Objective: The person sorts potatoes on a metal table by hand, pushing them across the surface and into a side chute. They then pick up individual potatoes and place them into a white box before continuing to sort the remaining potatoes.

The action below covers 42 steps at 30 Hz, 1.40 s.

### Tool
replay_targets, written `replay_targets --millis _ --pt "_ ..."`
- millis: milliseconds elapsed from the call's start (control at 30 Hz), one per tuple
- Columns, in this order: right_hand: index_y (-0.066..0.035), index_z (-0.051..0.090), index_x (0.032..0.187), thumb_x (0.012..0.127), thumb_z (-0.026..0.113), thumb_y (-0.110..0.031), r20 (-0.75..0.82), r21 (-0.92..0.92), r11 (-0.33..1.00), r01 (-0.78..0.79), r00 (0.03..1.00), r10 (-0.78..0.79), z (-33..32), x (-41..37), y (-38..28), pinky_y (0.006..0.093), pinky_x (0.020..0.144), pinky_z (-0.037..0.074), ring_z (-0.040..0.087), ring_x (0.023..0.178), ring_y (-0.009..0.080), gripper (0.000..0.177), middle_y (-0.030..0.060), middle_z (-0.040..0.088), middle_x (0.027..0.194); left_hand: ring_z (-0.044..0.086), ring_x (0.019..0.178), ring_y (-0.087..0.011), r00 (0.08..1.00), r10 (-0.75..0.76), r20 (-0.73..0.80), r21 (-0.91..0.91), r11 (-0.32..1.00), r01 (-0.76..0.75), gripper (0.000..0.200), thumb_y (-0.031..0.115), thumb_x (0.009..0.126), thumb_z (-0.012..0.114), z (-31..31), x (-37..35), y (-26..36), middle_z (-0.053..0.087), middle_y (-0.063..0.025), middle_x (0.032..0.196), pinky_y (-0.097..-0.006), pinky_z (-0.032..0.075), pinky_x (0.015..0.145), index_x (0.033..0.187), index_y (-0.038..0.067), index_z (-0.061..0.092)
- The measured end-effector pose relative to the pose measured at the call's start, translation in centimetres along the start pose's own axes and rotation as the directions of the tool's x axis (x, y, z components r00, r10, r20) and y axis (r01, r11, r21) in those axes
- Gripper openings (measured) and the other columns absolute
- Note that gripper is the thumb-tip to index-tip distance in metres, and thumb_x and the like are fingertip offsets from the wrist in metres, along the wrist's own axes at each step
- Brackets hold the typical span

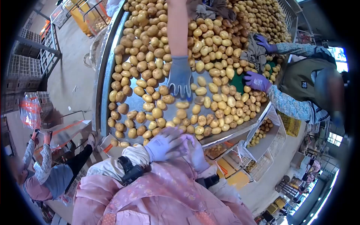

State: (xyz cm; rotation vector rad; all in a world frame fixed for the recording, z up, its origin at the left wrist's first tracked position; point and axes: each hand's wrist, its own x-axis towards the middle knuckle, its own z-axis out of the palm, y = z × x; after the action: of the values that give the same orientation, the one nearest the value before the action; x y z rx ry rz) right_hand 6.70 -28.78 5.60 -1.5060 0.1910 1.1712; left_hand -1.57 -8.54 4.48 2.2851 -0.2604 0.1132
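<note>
My left hand [164, 144], in a pale purple glove, is held just in front of my chest at the near edge of the sorting table. Its fingers are stretched out toward the right, with no potato in them. Close against its fingertips is my right hand [196, 153], gloved the same way. Some of its fingers are loosely bent and apart; others are partly hidden behind the left hand. Blur hides whether the fingertips press together. Just beyond both hands lie many yellow-brown potatoes [161, 122] on the metal table [135, 102].
A co-worker's blue-grey gloved hand [180, 78] reaches in from the far side. At right, another person's purple-gloved hands [257, 81] work near a grey cloth [255, 52]. Below the table's right edge stands a white chute [267, 135] holding potatoes. A person [48, 176] stands at left.
</note>
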Motion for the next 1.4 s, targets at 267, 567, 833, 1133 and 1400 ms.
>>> replay_targets --millis 267,567,833,1133,1400 --pt "-0.003 0.062 0.138 0.107 0.065 -0.036 -0.078 -0.969 -0.070 -0.235 0.565 -0.822 -16.5 -9.0 7.2 0.0307 0.081 0.056 0.066 0.098 0.0165 0.046 0.0065 0.070 0.116 0.068 0.104 -0.0337 0.891 -0.453 -0.030 0.354 0.829 0.433 0.033 0.020 0.092 0.065 -2.6 -3.8 -9.2 0.070 -0.0115 0.113 -0.0504 0.049 0.091 0.124 0.014 0.066" --pt "-0.013 0.054 0.151 0.113 0.052 -0.025 -0.129 0.190 0.970 0.154 0.983 -0.131 2.6 -0.5 4.6 0.0318 0.091 0.054 0.060 0.108 0.0113 0.040 0.0044 0.065 0.123 0.068 0.105 -0.0382 0.902 -0.419 0.104 -0.189 0.882 0.431 0.050 0.022 0.091 0.070 -1.6 -0.5 -1.5 0.068 -0.0197 0.115 -0.0521 0.049 0.100 0.137 0.009 0.061" --pt "0.002 0.060 0.142 0.100 0.070 -0.022 -0.439 -0.781 0.621 0.056 0.658 -0.612 -13.8 -10.5 -2.5 0.0354 0.099 0.053 0.067 0.112 0.0220 0.049 0.0108 0.071 0.126 0.055 0.133 -0.0387 0.959 0.097 0.268 0.296 0.939 -0.178 0.057 0.030 0.089 0.072 -2.4 -8.7 -5.9 0.060 -0.0155 0.141 -0.0564 0.043 0.115 0.142 0.010 0.061" --pt "0.000 0.059 0.141 0.103 0.059 -0.014 -0.535 -0.386 0.846 0.368 0.657 -0.531 -19.0 -3.3 -2.1 0.0384 0.109 0.050 0.062 0.129 0.0299 0.040 0.0151 0.065 0.141 0.057 0.125 -0.0401 0.918 -0.304 -0.254 0.280 0.886 0.370 0.043 0.024 0.092 0.069 -7.2 -3.8 -9.6 0.061 -0.0144 0.139 -0.0526 0.044 0.108 0.133 0.012 0.066" --pt "-0.011 0.060 0.141 0.094 0.074 -0.028 -0.004 -0.879 0.366 0.304 0.764 -0.645 -2.5 7.3 -3.0 0.0471 0.101 0.054 0.062 0.125 0.0410 0.052 0.0221 0.063 0.136 0.043 0.145 -0.0402 0.904 -0.350 -0.246 0.450 0.785 0.426 0.055 0.029 0.093 0.069 -5.2 3.1 -12.2 0.050 -0.0156 0.156 -0.0533 0.034 0.120 0.145 0.017 0.060"
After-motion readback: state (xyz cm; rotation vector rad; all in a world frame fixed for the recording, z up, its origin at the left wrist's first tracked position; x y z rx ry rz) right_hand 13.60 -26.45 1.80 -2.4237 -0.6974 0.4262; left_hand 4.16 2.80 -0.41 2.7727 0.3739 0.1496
